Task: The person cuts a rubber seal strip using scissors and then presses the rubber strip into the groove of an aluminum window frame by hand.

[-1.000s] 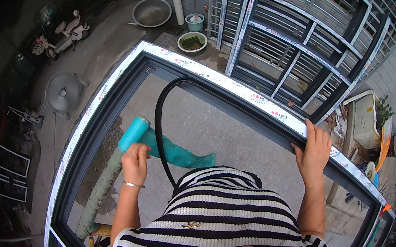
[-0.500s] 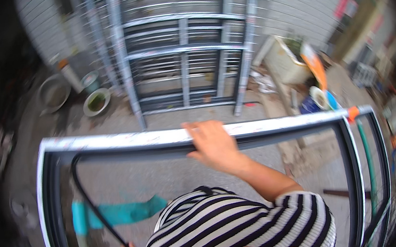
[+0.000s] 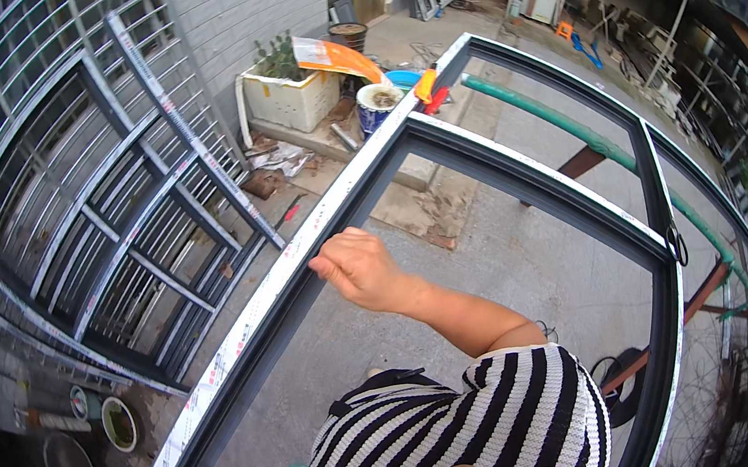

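A large dark grey window frame (image 3: 409, 139) with white printed film along its edges stretches around me. My right hand (image 3: 360, 268) is closed in a fist, thumb side toward the frame's far bar, overlapping its inner edge. Whether it grips the bar or anything small is hidden. An orange and red object (image 3: 429, 91) lies on the far bar, near where a crossbar joins it. A thin black loop (image 3: 676, 246) hangs by a joint on the right. My left hand is out of sight.
Green rails (image 3: 557, 119) on rusty supports run beneath the frame at right. More metal frames (image 3: 124, 238) lean against a barred grille at left. Beyond the frame stand a planter box (image 3: 281, 102) and a paint bucket (image 3: 377, 110). Basins (image 3: 120, 425) sit at lower left.
My view has swung to the right. My right hand, earlier laid over the far bar, is now a fist at its inner edge. My left hand and the black strip it held have left the view.
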A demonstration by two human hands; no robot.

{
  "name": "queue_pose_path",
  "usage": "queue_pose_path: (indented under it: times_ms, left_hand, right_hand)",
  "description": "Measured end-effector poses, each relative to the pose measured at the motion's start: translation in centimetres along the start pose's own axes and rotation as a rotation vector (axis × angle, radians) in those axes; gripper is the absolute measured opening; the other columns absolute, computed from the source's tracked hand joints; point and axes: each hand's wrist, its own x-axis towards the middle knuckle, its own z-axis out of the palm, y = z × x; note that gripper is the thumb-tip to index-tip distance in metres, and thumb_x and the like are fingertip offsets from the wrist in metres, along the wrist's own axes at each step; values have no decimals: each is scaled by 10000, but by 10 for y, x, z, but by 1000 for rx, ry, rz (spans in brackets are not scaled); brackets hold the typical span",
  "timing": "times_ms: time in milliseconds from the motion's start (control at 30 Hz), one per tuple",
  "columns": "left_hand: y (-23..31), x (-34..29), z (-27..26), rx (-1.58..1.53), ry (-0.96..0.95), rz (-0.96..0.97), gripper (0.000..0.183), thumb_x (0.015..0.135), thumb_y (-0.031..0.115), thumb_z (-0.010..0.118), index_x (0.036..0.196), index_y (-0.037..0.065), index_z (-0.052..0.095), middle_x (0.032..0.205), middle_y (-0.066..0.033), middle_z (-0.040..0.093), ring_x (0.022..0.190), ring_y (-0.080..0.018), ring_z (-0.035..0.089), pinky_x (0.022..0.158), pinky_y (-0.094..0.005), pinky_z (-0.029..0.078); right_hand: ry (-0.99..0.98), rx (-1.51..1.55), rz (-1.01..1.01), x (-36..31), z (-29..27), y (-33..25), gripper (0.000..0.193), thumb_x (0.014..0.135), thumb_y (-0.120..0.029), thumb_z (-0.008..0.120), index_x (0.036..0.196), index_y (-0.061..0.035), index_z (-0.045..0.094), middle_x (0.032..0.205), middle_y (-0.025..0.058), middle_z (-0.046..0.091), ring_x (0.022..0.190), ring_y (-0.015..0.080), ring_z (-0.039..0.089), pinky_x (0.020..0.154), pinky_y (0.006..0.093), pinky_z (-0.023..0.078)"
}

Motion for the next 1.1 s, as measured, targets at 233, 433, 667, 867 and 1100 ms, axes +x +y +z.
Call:
queue_pose_path:
  times_ms: [233,433,667,867,1100]
  left_hand:
    - [30,39,42,-17,-71,155,354,1047,348,534,1103,24,665,960,-167,694,839,-348,648,713,-481,524]
    - [56,56,68,-37,-102,255,375,1052,378,511,1126,46,668,997,-159,694,876,-354,651,730,-491,531]
    - [90,67,97,-79,-108,354,401,1058,413,484,1151,71,672,1039,-150,694,920,-360,655,750,-503,539]
    - [57,80,84,22,7,330,424,1064,443,461,1174,94,675,1075,-143,694,957,-366,658,767,-513,545]
    - [-284,-3,-169,1031,382,-100,453,1070,478,434,1199,119,678,1118,-134,693,1000,-372,661,787,-525,554]
  right_hand:
    - [75,-590,360,-39,-160,71,80,925,-137,687,965,-82,644,834,79,671,805,294,665,728,435,488]
    - [299,-1099,321,-68,-274,67,91,881,-112,732,936,-89,663,822,78,632,803,303,612,720,435,471]
    - [334,-1875,803,-196,-508,12,190,894,-173,694,1047,-59,684,999,178,682,939,390,630,850,489,516]
    - [203,-1476,1582,-312,-590,29,420,874,-249,739,1192,10,647,1213,301,671,1155,469,639,997,510,517]
    - [-150,-1465,1312,-398,-682,80,315,917,-172,636,1171,14,624,1003,286,712,977,492,680,832,543,544]
